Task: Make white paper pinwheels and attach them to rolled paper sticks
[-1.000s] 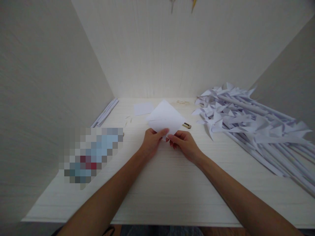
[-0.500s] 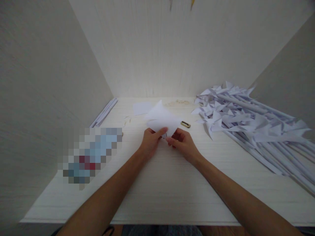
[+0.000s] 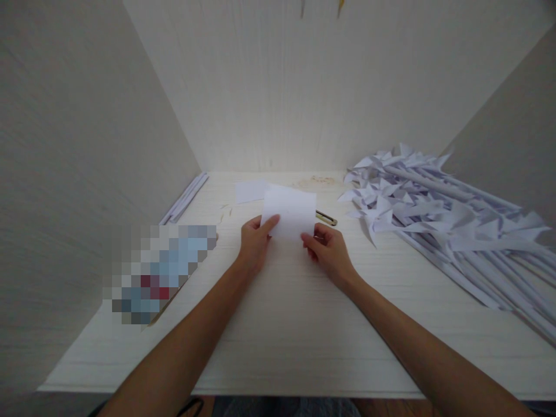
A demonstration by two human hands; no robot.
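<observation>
The desk [image 3: 278,341] is pale with a wood grain and is enclosed by three plain off-white walls: back wall [image 3: 313,87], left wall [image 3: 78,162], right wall [image 3: 512,150]. Light falls brightest on the back wall's lower part.

Craft desk: paper pinwheels [image 3: 434,214] piled, walled booth.

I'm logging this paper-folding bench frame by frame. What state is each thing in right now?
white paper sheet: flat, pinched at its two near corners.
left hand: shut on the sheet's left corner.
right hand: shut on the sheet's right corner.
paper pinwheels: folded, piled at the right.
small paper piece: lying flat, untouched.
utility knife: lying behind the sheet; blade unclear.
</observation>
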